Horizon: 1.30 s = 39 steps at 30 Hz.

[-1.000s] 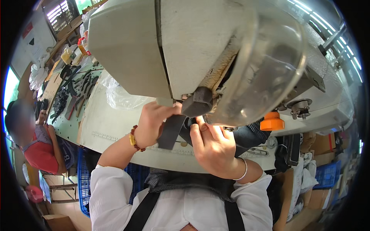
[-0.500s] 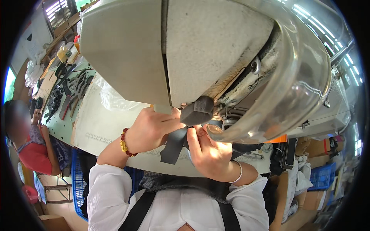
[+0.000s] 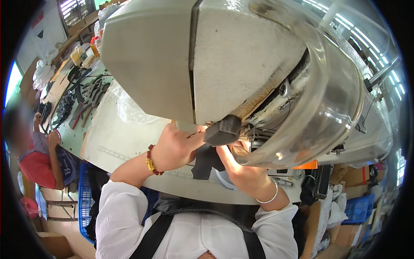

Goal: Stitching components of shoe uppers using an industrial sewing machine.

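My left hand [image 3: 174,146] is closed, its fingertips running behind a dark grey foam block [image 3: 223,131] under the sewing machine head [image 3: 241,56]. A thin dark line shows between its fingers; I cannot tell whether that is a tool. A dark grey strip of material [image 3: 206,163] hangs just below these fingers, over the bed's front part. My right hand [image 3: 246,172] reaches up at the strip's right side, one finger stretched toward the block. Its other fingertips are hidden behind the clear curved shield [image 3: 319,134]. The needle area is hidden as well.
The pale table [image 3: 101,136] carries a clear plastic bag [image 3: 129,108] and a printed ruler scale. At far left, a co-worker [image 3: 36,159] sits by a green table with black cut pieces [image 3: 86,97]. Blue baskets [image 3: 85,203] stand below; cartons and a blue crate [image 3: 359,209] are at right.
My right hand has shifted slightly right and up, its fingers now further behind the shield. The strip's lower end has moved right and up. My view has tilted a little.
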Available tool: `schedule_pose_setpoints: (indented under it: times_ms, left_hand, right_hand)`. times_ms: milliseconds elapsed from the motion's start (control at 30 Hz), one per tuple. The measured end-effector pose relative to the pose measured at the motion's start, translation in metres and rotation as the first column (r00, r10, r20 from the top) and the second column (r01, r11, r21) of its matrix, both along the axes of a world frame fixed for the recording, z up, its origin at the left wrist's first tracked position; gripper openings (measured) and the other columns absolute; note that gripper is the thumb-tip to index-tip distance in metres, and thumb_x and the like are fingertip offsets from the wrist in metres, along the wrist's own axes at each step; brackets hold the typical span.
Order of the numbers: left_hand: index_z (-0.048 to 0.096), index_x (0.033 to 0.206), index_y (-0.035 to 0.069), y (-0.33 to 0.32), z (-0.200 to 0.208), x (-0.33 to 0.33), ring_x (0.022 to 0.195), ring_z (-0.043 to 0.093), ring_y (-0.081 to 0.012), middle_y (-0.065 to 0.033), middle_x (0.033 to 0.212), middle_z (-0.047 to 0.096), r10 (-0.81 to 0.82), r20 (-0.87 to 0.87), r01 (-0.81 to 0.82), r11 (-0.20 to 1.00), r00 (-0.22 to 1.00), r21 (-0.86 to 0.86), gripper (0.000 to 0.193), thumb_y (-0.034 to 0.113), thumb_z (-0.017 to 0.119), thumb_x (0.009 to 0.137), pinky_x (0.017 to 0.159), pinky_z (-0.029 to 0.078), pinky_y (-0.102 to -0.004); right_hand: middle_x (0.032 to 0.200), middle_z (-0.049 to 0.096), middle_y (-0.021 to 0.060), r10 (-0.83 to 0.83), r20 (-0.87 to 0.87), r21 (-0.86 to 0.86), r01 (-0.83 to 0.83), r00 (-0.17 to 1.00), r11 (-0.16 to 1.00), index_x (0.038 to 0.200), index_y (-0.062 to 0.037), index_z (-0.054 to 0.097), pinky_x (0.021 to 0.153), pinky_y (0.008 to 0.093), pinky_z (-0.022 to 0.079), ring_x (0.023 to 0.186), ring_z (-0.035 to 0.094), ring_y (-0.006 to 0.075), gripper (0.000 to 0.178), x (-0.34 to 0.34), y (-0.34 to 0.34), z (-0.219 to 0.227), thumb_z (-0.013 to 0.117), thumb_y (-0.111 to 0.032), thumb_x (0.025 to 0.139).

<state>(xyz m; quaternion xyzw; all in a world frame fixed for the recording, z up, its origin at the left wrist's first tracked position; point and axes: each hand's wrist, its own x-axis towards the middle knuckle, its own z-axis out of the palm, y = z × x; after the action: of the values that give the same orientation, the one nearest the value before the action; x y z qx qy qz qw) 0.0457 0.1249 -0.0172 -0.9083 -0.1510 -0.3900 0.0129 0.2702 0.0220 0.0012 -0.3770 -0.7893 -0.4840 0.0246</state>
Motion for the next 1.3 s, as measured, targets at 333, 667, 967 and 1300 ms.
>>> schedule_pose_setpoints:
  times_ms: [333,667,967,1300]
  left_hand:
    - [0.075,0.11,0.004,-0.003,-0.005,-0.004,0.073,0.069,-0.0248,-0.0125,0.103,0.076,0.019,0.102,-0.002,0.987,0.995,-0.162,0.042,-0.005,0.076,0.069,0.063,0.053,-0.032]
    - [0.075,0.097,0.002,0.004,-0.013,0.013,0.081,0.068,-0.0139,-0.0056,0.092,0.076,0.034,0.544,0.34,0.746,0.839,-0.572,0.008,-0.002,0.078,0.091,0.072,0.053,-0.0288]
    - [0.072,0.101,-0.001,0.001,-0.022,0.009,0.073,0.064,-0.0275,-0.0108,0.083,0.068,0.042,0.459,0.114,0.945,0.887,-0.308,0.021,-0.003,0.08,0.082,0.068,0.05,-0.034]
    - [0.065,0.116,-0.003,-0.033,-0.042,0.044,0.092,0.064,-0.0356,-0.0172,0.102,0.062,0.234,0.464,-0.127,0.96,0.854,-0.25,0.05,0.002,0.078,0.068,0.075,0.053,-0.0396]
  right_hand:
    - [0.131,0.067,0.0141,-0.201,0.498,0.458,-0.059,0.844,0.887,0.138,0.0037,0.062,0.103,0.0371,0.055,0.116,0.068,0.0241,0.054,0.004,-0.002,0.022,0.06,-0.017,0.089]
    - [0.137,0.065,0.0159,-0.124,0.393,0.398,-0.048,0.911,0.916,0.139,0.0014,0.062,0.109,0.0378,0.053,0.125,0.064,0.0266,0.054,0.006,-0.002,0.022,0.066,-0.014,0.087]
    - [0.123,0.074,0.013,0.035,-0.492,-0.144,-0.121,0.87,0.982,0.113,-0.0096,0.08,0.088,0.031,0.058,0.103,0.074,0.0264,0.043,-0.001,-0.005,-0.003,0.068,-0.002,0.072]
    - [0.109,0.076,0.0119,0.192,-0.833,-0.043,-0.406,0.519,0.913,0.118,-0.0063,0.077,0.081,0.0487,0.05,0.09,0.067,0.0385,0.061,0.003,0.017,-0.019,0.071,-0.004,0.058]
